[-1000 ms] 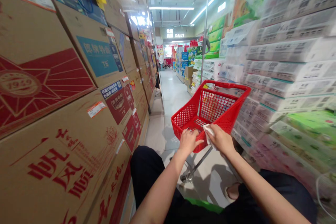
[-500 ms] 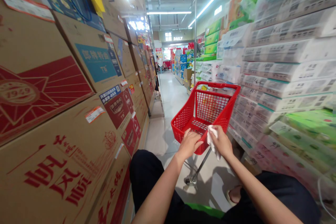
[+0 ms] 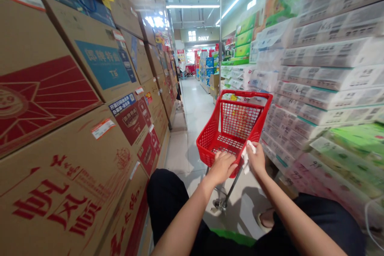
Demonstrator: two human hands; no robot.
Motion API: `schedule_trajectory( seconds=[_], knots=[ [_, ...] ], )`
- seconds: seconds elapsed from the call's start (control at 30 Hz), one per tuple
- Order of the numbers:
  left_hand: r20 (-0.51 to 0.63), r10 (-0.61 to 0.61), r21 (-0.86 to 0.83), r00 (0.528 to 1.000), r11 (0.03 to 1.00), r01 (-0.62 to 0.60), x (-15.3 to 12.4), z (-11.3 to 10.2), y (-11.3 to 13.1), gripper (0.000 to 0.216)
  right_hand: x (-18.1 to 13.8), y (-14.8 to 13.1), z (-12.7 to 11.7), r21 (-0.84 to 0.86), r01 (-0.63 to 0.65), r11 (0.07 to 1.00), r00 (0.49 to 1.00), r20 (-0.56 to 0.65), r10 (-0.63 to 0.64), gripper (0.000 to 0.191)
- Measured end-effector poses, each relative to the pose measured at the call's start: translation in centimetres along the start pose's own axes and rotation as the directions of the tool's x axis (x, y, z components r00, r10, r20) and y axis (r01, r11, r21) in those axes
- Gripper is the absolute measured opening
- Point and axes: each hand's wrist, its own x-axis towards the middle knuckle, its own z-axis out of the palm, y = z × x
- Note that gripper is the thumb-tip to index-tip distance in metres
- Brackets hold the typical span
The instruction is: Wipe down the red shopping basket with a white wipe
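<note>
A red plastic shopping cart (image 3: 207,159) stands in front of my knees, with perforated basket walls on metal legs. My left hand (image 3: 222,167) is curled over the near rim of the basket, its fingertips on the inner side. Crumpled in my right hand (image 3: 257,161) is a white cloth (image 3: 246,161), pinched against the basket's right near corner. Part of the cloth hangs below my fingers.
Stacked cardboard cartons (image 3: 63,172) rise close on my left. Piles of wrapped tissue packs (image 3: 324,76) line the right side. The tiled aisle floor (image 3: 195,106) runs ahead past the cart. A green edge (image 3: 234,238) shows beneath me between my legs.
My right hand has moved a little to the right and up with the cloth. My left hand stays at the near rim, shifted slightly right. The view has turned a little.
</note>
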Motion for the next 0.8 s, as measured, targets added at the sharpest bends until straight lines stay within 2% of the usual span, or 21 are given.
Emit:
schedule_trajectory(
  seconds=[0.07,0.13,0.2,0.27,0.37,0.47,0.53,0.6,0.67,0.73,0.8],
  knots=[
    [-0.006,-0.004,-0.002,1.000,1.000,0.004,0.0,0.3,0.4,0.014,-1.3,0.0,0.0,0.005,-0.001,1.000,1.000,-0.014,0.002,0.042],
    [-0.013,-0.015,-0.003,1.000,1.000,0.015,0.0,0.4,0.7,0.012,-3.8,0.0,0.1,0.023,0.024,0.999,1.000,-0.001,-0.024,0.040],
    [-0.015,-0.026,-0.005,1.000,1.000,0.026,-0.2,0.3,0.9,0.012,-6.4,0.0,0.0,0.054,0.081,0.995,0.996,0.024,-0.083,0.038],
    [-0.010,-0.025,-0.006,1.000,1.000,0.025,-0.3,0.1,1.1,0.013,-7.6,-0.1,-0.1,0.045,0.123,0.991,0.992,0.032,-0.125,0.036],
    [0.001,-0.021,0.001,1.000,1.000,0.021,-0.4,-0.2,1.3,0.013,-5.8,-0.2,-0.2,0.009,0.126,0.992,0.992,-0.023,-0.125,0.036],
    [0.010,-0.020,0.006,1.000,1.000,0.020,-0.3,-0.2,1.4,0.015,-2.0,-0.3,-0.1,0.039,0.033,0.999,0.993,-0.114,-0.028,0.037],
    [0.002,-0.019,0.003,1.000,1.000,0.019,-0.2,0.0,1.5,0.015,-0.6,-0.3,0.1,0.057,0.000,0.998,0.990,-0.141,0.008,0.038],
    [-0.015,-0.027,0.000,1.000,1.000,0.027,-0.1,0.2,1.6,0.014,-1.3,-0.4,0.3,0.059,0.009,0.998,0.989,-0.148,0.000,0.038],
    [-0.024,-0.036,-0.003,0.999,0.999,0.036,-0.2,0.3,1.5,0.011,-3.6,-0.5,0.4,0.064,0.041,0.997,0.990,-0.140,-0.032,0.036],
    [-0.021,-0.037,-0.010,0.999,0.999,0.036,-0.2,0.3,1.3,0.010,-6.1,-0.5,0.4,0.080,0.129,0.988,0.988,-0.092,-0.122,0.033],
    [-0.015,-0.031,-0.016,0.999,0.999,0.030,-0.4,0.2,1.0,0.011,-7.3,-0.5,0.2,0.064,0.216,0.974,0.976,-0.037,-0.214,0.030]
  ],
)
